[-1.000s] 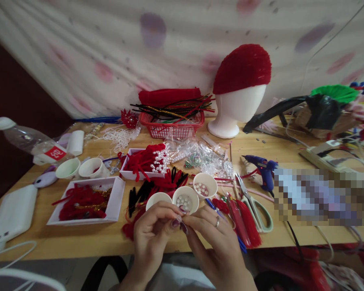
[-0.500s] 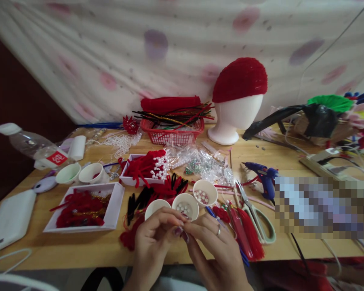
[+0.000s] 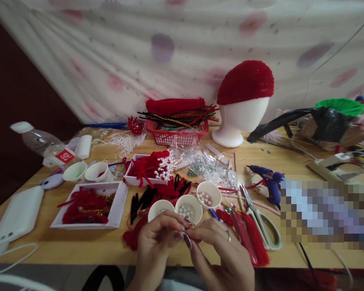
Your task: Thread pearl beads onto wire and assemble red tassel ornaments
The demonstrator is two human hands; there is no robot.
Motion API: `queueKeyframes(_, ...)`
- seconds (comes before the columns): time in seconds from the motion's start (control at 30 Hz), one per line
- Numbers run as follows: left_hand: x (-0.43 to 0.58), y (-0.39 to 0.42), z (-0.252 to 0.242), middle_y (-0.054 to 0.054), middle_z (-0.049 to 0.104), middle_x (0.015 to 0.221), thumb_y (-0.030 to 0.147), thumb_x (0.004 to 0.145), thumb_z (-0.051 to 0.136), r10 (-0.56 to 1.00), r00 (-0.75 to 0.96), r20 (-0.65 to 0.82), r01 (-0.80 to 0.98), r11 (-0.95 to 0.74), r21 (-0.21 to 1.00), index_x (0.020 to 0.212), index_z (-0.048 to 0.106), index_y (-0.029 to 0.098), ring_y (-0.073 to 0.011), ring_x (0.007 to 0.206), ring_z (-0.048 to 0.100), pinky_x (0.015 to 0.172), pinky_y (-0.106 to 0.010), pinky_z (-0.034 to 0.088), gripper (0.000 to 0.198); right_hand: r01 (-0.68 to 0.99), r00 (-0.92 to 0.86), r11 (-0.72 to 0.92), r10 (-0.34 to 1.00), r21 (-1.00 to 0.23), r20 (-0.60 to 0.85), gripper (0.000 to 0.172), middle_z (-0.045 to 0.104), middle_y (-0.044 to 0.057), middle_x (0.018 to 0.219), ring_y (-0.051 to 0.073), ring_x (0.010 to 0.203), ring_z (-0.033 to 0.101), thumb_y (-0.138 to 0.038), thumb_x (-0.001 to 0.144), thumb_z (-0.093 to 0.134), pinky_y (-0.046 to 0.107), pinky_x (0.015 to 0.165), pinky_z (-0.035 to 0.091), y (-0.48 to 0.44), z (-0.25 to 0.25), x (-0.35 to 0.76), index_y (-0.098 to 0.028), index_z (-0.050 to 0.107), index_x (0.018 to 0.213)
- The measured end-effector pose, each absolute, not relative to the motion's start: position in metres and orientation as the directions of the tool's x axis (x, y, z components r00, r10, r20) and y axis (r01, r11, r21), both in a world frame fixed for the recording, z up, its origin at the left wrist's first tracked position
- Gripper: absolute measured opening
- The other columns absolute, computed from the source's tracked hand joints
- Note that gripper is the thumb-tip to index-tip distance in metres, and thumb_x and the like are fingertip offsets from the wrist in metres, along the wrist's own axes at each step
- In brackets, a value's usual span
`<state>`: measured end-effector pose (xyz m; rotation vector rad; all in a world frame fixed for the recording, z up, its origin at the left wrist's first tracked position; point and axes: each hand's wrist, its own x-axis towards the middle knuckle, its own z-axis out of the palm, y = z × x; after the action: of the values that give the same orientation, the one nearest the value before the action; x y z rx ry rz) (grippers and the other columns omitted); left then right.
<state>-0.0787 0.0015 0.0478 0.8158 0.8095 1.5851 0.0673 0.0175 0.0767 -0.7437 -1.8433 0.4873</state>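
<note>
Pearl cup (image 3: 196, 204), the middle 1 of 3 white paper cups near the table's front edge, holds white pearls and stands just beyond the fingertips. Left hand (image 3: 156, 240) and right hand (image 3: 222, 252) meet below it, thumbs and forefingers pinched tight together. Whatever sits between them is too small to make out.

Largest of the containers, a white tray (image 3: 121, 202) on the left, is filled with red tufts and some gold thread. A red basket (image 3: 177, 139) at the back carries red, black and gold pipe cleaners. A smaller white tray (image 3: 129, 178) holds red stems tipped with pearls. Of the other 2 near cups, the right cup (image 3: 217, 193) holds mixed beads and the left cup (image 3: 153, 207) a few pale ones.

All rests on a wooden table (image 3: 78, 244), with scissors (image 3: 266, 230) and a blue glue gun (image 3: 269, 182) to the right. Behind hangs a spotted cloth (image 3: 139, 60), and a foam head (image 3: 239, 121) wears a red cap (image 3: 247, 83).
</note>
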Motion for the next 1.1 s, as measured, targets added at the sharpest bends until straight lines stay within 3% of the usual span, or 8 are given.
queueKeyframes(0.5, -0.075, 0.0005, 0.0471, -0.005, 0.076, 0.083, 0.025, 0.081, 0.083, 0.983, -0.156, 0.096, -0.512, -0.163, 0.843, 0.077, 0.079, 0.021, -0.0199, 0.08, 0.075, 0.077, -0.03, 0.061, 0.007, 0.308, -0.195, 0.735, 0.67, -0.604, 0.716, 0.025, 0.074, 0.002, 0.074, 0.016, 0.066, 0.072, 0.003, 0.084, 0.063, 0.026, 0.063, 0.06, 0.0174, 0.0803, 0.0646, -0.019, 0.066, 0.096)
queueKeyframes(0.93, -0.0719, 0.0012, 0.0464, -0.005, 0.076, 0.083, 0.023, 0.083, 0.081, 0.975, -0.176, 0.133, -0.482, -0.203, 0.852, 0.079, 0.079, 0.022, -0.0163, 0.078, 0.073, 0.076, -0.025, 0.06, 0.004, 0.333, -0.186, 0.73, 0.672, -0.597, 0.717, 0.023, 0.072, 0.002, 0.072, 0.015, 0.065, 0.07, 0.002, 0.085, 0.062, 0.027, 0.061, 0.058, 0.0166, 0.0792, 0.0643, -0.019, 0.066, 0.095)
queueKeyframes(1.1, -0.0723, 0.0009, 0.0465, -0.007, 0.076, 0.08, 0.027, 0.08, 0.083, 0.965, -0.222, 0.138, -0.417, -0.222, 0.881, 0.076, 0.079, 0.02, -0.0196, 0.078, 0.073, 0.073, -0.028, 0.06, 0.009, 0.328, -0.184, 0.726, 0.677, -0.604, 0.713, 0.024, 0.072, 0.002, 0.072, 0.016, 0.065, 0.07, 0.002, 0.085, 0.063, 0.027, 0.06, 0.058, 0.0171, 0.08, 0.0636, -0.02, 0.067, 0.094)
